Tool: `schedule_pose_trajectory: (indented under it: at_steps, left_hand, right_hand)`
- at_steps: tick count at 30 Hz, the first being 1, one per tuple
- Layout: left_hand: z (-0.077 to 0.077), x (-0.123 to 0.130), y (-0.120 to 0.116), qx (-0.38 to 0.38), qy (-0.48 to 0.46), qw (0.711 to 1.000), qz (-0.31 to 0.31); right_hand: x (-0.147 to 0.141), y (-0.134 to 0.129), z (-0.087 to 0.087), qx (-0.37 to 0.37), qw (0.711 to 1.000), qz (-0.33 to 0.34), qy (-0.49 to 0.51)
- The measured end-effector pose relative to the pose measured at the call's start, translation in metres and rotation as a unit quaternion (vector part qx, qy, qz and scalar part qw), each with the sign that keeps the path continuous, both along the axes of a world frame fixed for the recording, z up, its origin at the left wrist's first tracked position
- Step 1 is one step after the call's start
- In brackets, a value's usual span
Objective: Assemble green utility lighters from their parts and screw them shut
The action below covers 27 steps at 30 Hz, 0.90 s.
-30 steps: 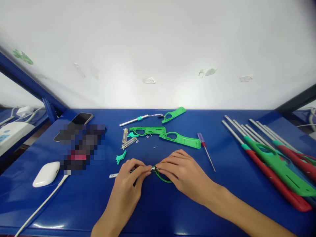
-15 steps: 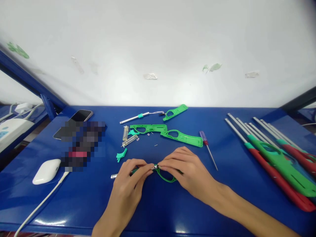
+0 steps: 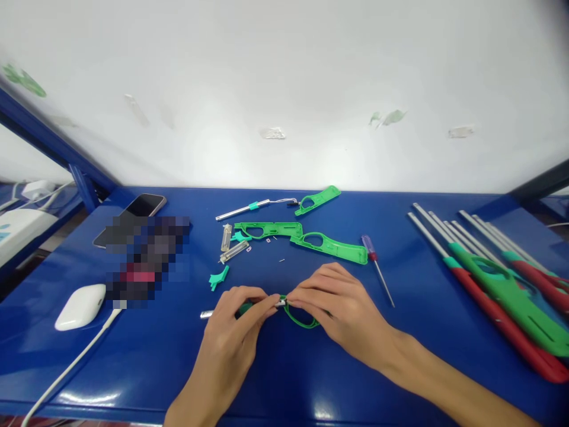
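Observation:
My left hand (image 3: pixel 237 332) is closed round the metal tube (image 3: pixel 207 315) of a long-necked lighter; the tube's tip sticks out to its left. My right hand (image 3: pixel 342 308) pinches at the tube's inner end, fingertips almost meeting my left thumb. Beneath the fingers shows the green lighter handle (image 3: pixel 302 323) with its trigger loop; most of it is hidden by my right hand. Beyond the hands lie green handle halves (image 3: pixel 331 248), clear fuel tanks (image 3: pixel 234 252), a teal trigger (image 3: pixel 219 277) and a loose metal tube with a wire (image 3: pixel 242 210).
A screwdriver (image 3: pixel 377 270) lies right of the handle halves. Several assembled lighters (image 3: pixel 502 296) are piled at the right. On the left are a phone (image 3: pixel 144 206), a blurred-out device (image 3: pixel 149 261) with a white cable (image 3: pixel 75 362), and a white earbud case (image 3: pixel 80 307).
The hands keep the same grip, with only slight finger shifts at the tube's inner end. The camera view has tilted a little; nothing on the table has visibly moved.

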<state>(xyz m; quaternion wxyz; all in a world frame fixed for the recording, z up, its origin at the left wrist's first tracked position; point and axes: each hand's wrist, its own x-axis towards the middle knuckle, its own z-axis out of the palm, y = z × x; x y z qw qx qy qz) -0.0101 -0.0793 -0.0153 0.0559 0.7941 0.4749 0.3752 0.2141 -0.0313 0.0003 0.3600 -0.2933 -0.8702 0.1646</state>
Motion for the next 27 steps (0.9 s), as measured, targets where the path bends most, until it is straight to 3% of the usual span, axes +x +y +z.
schedule_pose_trajectory:
  at_steps: [27]
  left_hand:
    - [-0.005,-0.001,0.003,-0.034,0.006,0.999,-0.001]
  right_hand:
    - [-0.004,-0.004,0.000,0.065,0.992,-0.011,-0.105]
